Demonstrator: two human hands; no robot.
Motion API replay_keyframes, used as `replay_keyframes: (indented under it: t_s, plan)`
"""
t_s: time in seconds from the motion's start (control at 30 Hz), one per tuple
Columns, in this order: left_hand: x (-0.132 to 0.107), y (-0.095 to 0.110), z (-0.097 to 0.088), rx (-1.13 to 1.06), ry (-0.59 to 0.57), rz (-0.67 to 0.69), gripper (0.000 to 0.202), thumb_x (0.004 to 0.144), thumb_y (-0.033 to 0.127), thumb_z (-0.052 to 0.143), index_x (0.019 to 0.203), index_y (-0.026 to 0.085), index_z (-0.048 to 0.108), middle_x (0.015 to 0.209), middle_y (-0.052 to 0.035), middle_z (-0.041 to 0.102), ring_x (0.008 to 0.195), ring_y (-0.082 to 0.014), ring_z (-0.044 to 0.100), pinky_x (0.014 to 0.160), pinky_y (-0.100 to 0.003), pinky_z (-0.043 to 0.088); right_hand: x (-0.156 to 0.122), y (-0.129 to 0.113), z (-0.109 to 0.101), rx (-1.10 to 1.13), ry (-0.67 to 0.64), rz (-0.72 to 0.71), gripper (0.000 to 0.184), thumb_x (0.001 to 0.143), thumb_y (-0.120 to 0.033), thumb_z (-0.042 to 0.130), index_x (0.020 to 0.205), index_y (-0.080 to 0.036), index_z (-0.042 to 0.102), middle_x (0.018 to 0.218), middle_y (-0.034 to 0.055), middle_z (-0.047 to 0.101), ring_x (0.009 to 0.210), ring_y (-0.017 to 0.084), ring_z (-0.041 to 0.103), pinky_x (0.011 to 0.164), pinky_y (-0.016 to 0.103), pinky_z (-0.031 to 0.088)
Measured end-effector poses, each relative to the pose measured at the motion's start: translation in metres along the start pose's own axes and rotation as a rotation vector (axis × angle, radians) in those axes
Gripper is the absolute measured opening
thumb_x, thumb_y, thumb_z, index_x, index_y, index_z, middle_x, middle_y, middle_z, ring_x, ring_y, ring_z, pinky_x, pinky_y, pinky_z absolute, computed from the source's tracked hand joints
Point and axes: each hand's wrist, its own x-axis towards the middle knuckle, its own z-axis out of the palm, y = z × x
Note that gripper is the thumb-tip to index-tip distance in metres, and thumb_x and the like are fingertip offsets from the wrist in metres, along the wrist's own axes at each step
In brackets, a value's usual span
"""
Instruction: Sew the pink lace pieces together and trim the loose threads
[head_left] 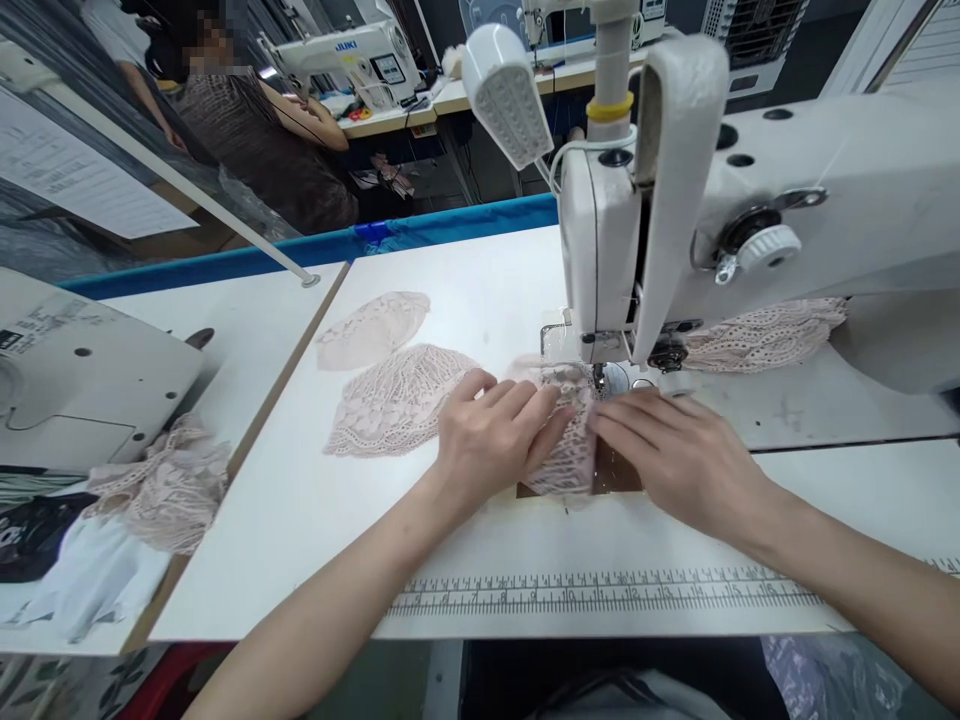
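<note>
White sewing table (465, 300) in a busy workshop, a second person seated at another machine in the back, and here's the sewing machine (750, 200) looming over the right side. Down at the needle, the lace piece (564, 462) sits right between the two hands. Left hand (495, 440) lies flat on its left edge, fingers stretched out and pressing down. Right hand (679, 455) is flat too, fingertips touching the right edge, nothing clenched. The lace runs long-ways away from the person, its near end by the dark plate and its far end tucked under the presser foot (600, 378). Two more lace cups (397, 400) lie just left of the left hand. A printed ruler (600, 597) lines the table's near edge.
</note>
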Motion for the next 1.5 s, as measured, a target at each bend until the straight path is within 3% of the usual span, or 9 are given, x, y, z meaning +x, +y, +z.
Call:
replay_keyframes:
  t_s: [0.1, 0.17, 0.27, 0.43, 0.63, 0.93, 1.13, 1.37, 1.5]
  plan:
    - [0.001, -0.003, 0.004, -0.153, -0.055, 0.034, 0.014, 0.092, 0.020, 0.053, 0.102, 0.020, 0.063, 0.097, -0.0023, 0.075, 0.089, -0.0167, 0.070, 0.083, -0.036, 0.051, 0.000, -0.005, 0.002, 0.098, -0.029, -0.046, 0.034, 0.087, 0.002, 0.045, 0.108, -0.012, 0.068, 0.110, 0.0080, 0.071, 0.104, 0.018, 0.064, 0.096, 0.034, 0.048]
    - [0.000, -0.005, 0.009, -0.239, -0.116, 0.060, 0.019, 0.093, 0.016, 0.051, 0.108, 0.020, 0.062, 0.107, -0.0020, 0.073, 0.096, -0.0157, 0.069, 0.097, -0.038, 0.047, 0.001, -0.006, 0.000, 0.110, 0.008, -0.029, 0.032, 0.085, 0.003, 0.045, 0.095, -0.013, 0.070, 0.094, 0.0057, 0.074, 0.093, 0.017, 0.066, 0.095, 0.034, 0.050]
    - [-0.002, -0.006, 0.015, -0.297, -0.126, 0.072, 0.021, 0.093, 0.015, 0.051, 0.112, 0.018, 0.061, 0.109, -0.0025, 0.073, 0.096, -0.0148, 0.068, 0.096, -0.037, 0.047, 0.001, -0.008, -0.004, 0.087, 0.051, 0.014, 0.032, 0.084, 0.006, 0.044, 0.090, -0.012, 0.070, 0.088, 0.0057, 0.073, 0.088, 0.018, 0.066, 0.086, 0.033, 0.053]
    - [-0.001, -0.001, 0.021, -0.350, -0.173, 0.075, 0.025, 0.094, 0.016, 0.049, 0.116, 0.014, 0.060, 0.119, -0.0072, 0.068, 0.107, -0.0184, 0.062, 0.092, -0.035, 0.049, -0.004, -0.007, -0.002, 0.011, -0.132, 0.092, 0.039, 0.083, 0.005, 0.043, 0.114, -0.006, 0.063, 0.121, 0.0132, 0.065, 0.100, 0.024, 0.063, 0.078, 0.034, 0.054]
    - [0.001, 0.012, 0.021, -0.321, -0.267, 0.044, 0.032, 0.092, 0.025, 0.052, 0.120, 0.012, 0.062, 0.109, -0.0117, 0.067, 0.097, -0.0244, 0.060, 0.082, -0.039, 0.050, -0.005, 0.003, 0.006, -0.061, -0.267, 0.195, 0.025, 0.085, -0.001, 0.047, 0.101, -0.010, 0.064, 0.117, 0.0134, 0.068, 0.101, 0.024, 0.062, 0.077, 0.034, 0.045]
    - [0.000, 0.014, 0.013, -0.216, -0.297, 0.076, 0.034, 0.096, 0.030, 0.049, 0.125, 0.019, 0.061, 0.127, -0.0085, 0.064, 0.127, -0.0278, 0.051, 0.106, -0.048, 0.040, 0.000, 0.008, 0.004, -0.080, -0.278, 0.159, 0.021, 0.093, -0.017, 0.043, 0.099, -0.012, 0.062, 0.106, 0.0139, 0.070, 0.101, 0.026, 0.059, 0.087, 0.037, 0.038]
    - [0.000, 0.011, 0.010, -0.172, -0.335, 0.091, 0.035, 0.096, 0.034, 0.049, 0.125, 0.021, 0.062, 0.129, -0.0087, 0.063, 0.129, -0.0305, 0.050, 0.110, -0.053, 0.036, 0.002, 0.009, 0.003, -0.079, -0.288, 0.159, 0.024, 0.093, -0.017, 0.040, 0.102, -0.012, 0.062, 0.107, 0.0140, 0.070, 0.108, 0.026, 0.058, 0.093, 0.039, 0.037]
    - [-0.001, 0.008, 0.011, -0.189, -0.327, 0.110, 0.036, 0.096, 0.038, 0.049, 0.126, 0.023, 0.061, 0.127, -0.0078, 0.064, 0.129, -0.0300, 0.050, 0.112, -0.055, 0.034, 0.000, 0.012, 0.003, -0.094, -0.271, 0.158, 0.037, 0.093, -0.021, 0.042, 0.125, -0.009, 0.055, 0.106, 0.0136, 0.071, 0.110, 0.026, 0.058, 0.096, 0.042, 0.038]
    - [-0.002, 0.007, 0.012, -0.192, -0.331, 0.110, 0.037, 0.096, 0.039, 0.049, 0.127, 0.023, 0.061, 0.128, -0.0083, 0.064, 0.130, -0.0307, 0.049, 0.113, -0.056, 0.034, -0.001, 0.012, 0.002, -0.109, -0.272, 0.148, 0.035, 0.093, -0.021, 0.042, 0.123, -0.010, 0.057, 0.106, 0.0128, 0.072, 0.110, 0.026, 0.059, 0.100, 0.044, 0.036]
